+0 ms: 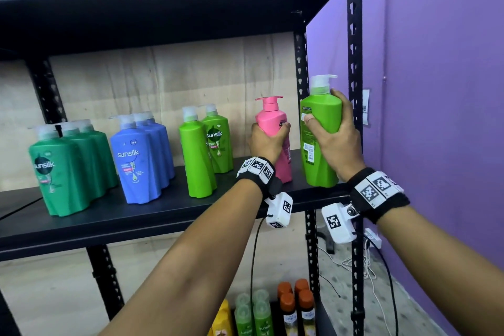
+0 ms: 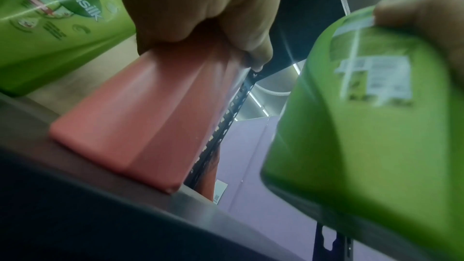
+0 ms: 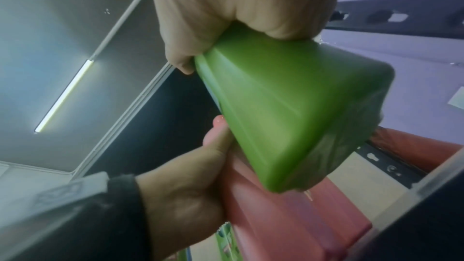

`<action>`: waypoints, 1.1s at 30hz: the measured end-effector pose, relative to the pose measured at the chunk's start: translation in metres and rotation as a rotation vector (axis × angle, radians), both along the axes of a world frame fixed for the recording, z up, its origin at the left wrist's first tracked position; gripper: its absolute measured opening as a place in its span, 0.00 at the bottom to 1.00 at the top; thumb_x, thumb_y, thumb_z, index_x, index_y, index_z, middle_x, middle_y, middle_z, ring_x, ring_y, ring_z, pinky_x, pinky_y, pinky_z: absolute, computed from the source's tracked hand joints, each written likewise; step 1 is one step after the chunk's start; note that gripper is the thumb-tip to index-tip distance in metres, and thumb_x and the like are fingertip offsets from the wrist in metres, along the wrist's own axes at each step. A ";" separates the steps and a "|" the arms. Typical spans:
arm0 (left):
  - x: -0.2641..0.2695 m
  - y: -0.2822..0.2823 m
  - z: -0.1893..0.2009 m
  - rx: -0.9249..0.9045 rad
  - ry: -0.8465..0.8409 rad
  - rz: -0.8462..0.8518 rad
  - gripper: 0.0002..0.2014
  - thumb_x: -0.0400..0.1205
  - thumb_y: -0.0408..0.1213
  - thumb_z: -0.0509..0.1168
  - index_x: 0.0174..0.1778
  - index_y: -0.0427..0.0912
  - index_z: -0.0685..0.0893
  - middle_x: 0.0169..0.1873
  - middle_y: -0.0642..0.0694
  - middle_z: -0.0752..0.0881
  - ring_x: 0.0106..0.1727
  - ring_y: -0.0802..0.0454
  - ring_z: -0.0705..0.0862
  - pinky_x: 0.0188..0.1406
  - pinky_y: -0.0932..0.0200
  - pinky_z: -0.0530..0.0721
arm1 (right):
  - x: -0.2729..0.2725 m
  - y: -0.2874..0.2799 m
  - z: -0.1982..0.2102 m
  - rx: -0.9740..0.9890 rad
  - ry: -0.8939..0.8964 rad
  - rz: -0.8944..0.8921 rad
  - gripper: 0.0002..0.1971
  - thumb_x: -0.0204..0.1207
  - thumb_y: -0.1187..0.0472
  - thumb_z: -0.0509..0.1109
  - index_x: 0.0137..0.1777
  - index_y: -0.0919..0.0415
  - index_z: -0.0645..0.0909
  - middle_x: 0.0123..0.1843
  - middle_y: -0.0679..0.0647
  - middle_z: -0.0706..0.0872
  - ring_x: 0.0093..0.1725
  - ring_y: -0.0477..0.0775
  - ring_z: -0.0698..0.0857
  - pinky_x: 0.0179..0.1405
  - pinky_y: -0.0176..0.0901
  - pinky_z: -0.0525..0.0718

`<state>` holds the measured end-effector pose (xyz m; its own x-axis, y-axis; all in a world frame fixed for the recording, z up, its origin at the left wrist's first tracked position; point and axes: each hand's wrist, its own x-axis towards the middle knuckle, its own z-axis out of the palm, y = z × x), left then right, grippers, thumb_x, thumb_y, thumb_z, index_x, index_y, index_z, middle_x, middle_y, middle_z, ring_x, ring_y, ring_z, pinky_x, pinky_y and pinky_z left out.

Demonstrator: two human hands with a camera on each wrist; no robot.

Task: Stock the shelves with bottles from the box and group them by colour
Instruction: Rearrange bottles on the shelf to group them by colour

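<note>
A: What does the head view give you?

B: A black metal shelf (image 1: 152,215) carrying pump bottles in colour groups: dark green bottles (image 1: 68,169) far left, blue bottles (image 1: 141,158) next, then two light green bottles (image 1: 204,150). At the right end the left hand (image 1: 267,142) is wrapped round a pink bottle (image 1: 272,120), and the right hand (image 1: 335,139) grasps a light green bottle (image 1: 320,131) just beside the right upright.

A: Do both stand on the shelf?

B: From the head view they seem to. The left wrist view shows the pink bottle's base (image 2: 130,126) down on the shelf board, while the green one's base (image 2: 351,146) looks tilted at the shelf edge; whether it touches, I cannot tell.

A: And the right wrist view?

B: It looks up at the green bottle's underside (image 3: 296,118), fingers curled over its upper body, with the left hand's thumb (image 3: 218,134) on the pink bottle just behind. A ceiling light strip (image 3: 62,96) shows only there.

A: Anything lower down?

B: Only the head view shows a lower shelf with orange-capped bottles (image 1: 297,305), small green bottles (image 1: 253,311) and a yellow one (image 1: 222,316).
</note>
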<state>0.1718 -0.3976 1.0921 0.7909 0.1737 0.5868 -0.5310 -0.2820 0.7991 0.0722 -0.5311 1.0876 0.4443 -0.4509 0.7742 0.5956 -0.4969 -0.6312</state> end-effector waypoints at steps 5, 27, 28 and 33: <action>0.001 -0.007 0.000 0.000 -0.004 -0.033 0.27 0.74 0.56 0.78 0.58 0.39 0.83 0.48 0.43 0.89 0.47 0.44 0.88 0.43 0.56 0.83 | -0.013 -0.004 0.008 0.021 -0.001 0.011 0.32 0.69 0.34 0.78 0.71 0.30 0.69 0.51 0.35 0.89 0.45 0.34 0.89 0.45 0.33 0.87; -0.051 0.124 0.014 0.974 -0.037 0.310 0.20 0.82 0.55 0.64 0.39 0.40 0.87 0.43 0.38 0.89 0.47 0.38 0.88 0.42 0.54 0.82 | -0.008 0.087 -0.005 0.049 -0.085 0.125 0.30 0.69 0.38 0.78 0.70 0.35 0.72 0.53 0.25 0.86 0.47 0.27 0.85 0.50 0.26 0.82; -0.056 0.131 0.015 0.975 -0.053 0.344 0.21 0.82 0.55 0.63 0.40 0.39 0.88 0.43 0.37 0.89 0.47 0.38 0.87 0.42 0.53 0.82 | -0.006 0.093 -0.006 0.048 -0.074 0.134 0.31 0.68 0.36 0.78 0.70 0.33 0.72 0.54 0.32 0.88 0.48 0.33 0.87 0.52 0.34 0.84; -0.073 0.161 0.017 0.879 -0.080 0.464 0.20 0.82 0.57 0.61 0.44 0.42 0.87 0.44 0.40 0.86 0.49 0.36 0.87 0.45 0.50 0.83 | 0.003 0.119 -0.009 0.010 -0.067 0.178 0.34 0.68 0.35 0.77 0.73 0.34 0.70 0.59 0.42 0.88 0.54 0.45 0.89 0.56 0.43 0.86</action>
